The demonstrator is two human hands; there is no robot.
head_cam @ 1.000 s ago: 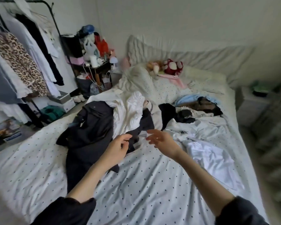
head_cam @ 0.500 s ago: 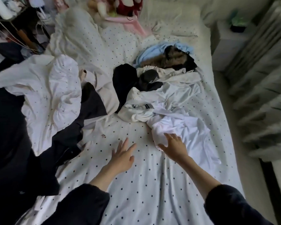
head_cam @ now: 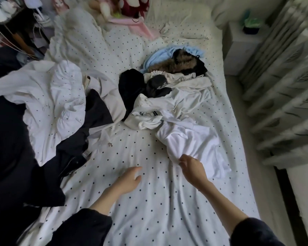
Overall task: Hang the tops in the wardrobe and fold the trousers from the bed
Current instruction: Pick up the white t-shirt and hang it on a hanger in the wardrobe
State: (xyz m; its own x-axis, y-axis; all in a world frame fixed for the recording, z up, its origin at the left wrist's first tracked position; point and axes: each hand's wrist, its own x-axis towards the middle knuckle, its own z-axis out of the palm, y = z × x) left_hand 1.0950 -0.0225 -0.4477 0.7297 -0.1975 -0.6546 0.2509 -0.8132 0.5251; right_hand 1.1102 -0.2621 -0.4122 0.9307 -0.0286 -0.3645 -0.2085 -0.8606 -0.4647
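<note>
A white garment (head_cam: 194, 142) lies crumpled on the dotted bed sheet (head_cam: 149, 201), right of the middle. My right hand (head_cam: 191, 168) grips its near edge, fingers curled into the cloth. My left hand (head_cam: 130, 178) hovers just above the sheet, fingers relaxed and holding nothing. Behind the white garment lies a heap of clothes: a cream top (head_cam: 167, 105), black pieces (head_cam: 132, 86), a light blue item (head_cam: 158, 57) and a brown furry one (head_cam: 176, 64). A large dark garment (head_cam: 11, 148) spreads over the bed's left side, under the bunched dotted duvet (head_cam: 57, 103).
Soft toys (head_cam: 132, 8) and a pillow (head_cam: 181, 22) sit at the head of the bed. A white bedside table (head_cam: 242, 43) stands to the right, with patterned curtains (head_cam: 283, 86) beside it. Cluttered shelving (head_cam: 12, 29) is at the upper left.
The view swung down and right from the clothes rail to the bed. My right hand reached the white garment and closed on its edge; my left hand drew back slightly.
</note>
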